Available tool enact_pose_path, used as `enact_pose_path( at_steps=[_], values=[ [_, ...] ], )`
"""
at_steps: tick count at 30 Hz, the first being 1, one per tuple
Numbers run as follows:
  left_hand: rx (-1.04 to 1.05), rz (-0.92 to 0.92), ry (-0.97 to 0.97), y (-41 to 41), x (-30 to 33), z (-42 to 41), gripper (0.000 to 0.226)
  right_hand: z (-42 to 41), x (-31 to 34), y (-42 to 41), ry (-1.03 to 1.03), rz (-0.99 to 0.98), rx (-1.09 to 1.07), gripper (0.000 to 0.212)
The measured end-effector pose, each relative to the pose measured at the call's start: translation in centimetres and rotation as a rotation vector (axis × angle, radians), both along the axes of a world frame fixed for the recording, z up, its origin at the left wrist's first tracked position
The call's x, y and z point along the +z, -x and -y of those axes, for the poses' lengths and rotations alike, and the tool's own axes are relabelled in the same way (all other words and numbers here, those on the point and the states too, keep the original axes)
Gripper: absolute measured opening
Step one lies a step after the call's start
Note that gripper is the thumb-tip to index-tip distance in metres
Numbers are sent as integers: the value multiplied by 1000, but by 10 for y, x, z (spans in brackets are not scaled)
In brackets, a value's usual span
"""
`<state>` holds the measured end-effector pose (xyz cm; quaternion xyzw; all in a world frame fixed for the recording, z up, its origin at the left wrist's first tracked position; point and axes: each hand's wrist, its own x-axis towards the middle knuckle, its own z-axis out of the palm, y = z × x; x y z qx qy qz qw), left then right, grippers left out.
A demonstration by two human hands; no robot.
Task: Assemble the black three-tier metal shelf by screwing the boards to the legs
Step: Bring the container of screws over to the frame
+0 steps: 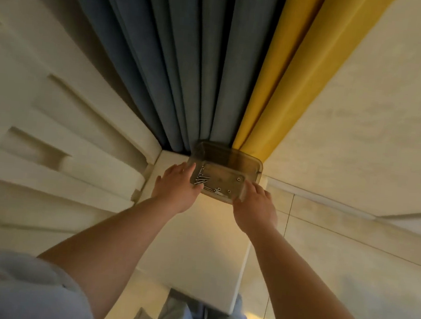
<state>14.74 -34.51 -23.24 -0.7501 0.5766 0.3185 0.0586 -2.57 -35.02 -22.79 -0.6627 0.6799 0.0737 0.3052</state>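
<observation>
So I've got one clear, brownish plastic tray with both of my hands on it, at the far end of a white foam block that's right up against the curtains. My left hand has its fingers curled around the tray's left side and my right hand grips the near right corner. Inside the tray there's a small bunch of silver screws piled at the left, maybe five or six, they overlap so I can't count exactly, plus a few loose small bits along the bottom, too tiny to name. Behind it hang two curtains, one blue and one yellow. There's also one big piece of moulded white packing foam on my left.
</observation>
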Motion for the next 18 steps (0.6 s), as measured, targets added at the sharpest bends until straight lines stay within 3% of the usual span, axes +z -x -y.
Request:
enact_pose_path(
  at_steps=[8, 18],
  values=[
    [185, -110, -13, -12, -72, 55, 48, 51, -62, 1, -42, 8, -131, 52],
    [324, -115, -54, -32, -149, 69, 37, 79, -134, 6, -80, 61, -415, 71]
  ],
)
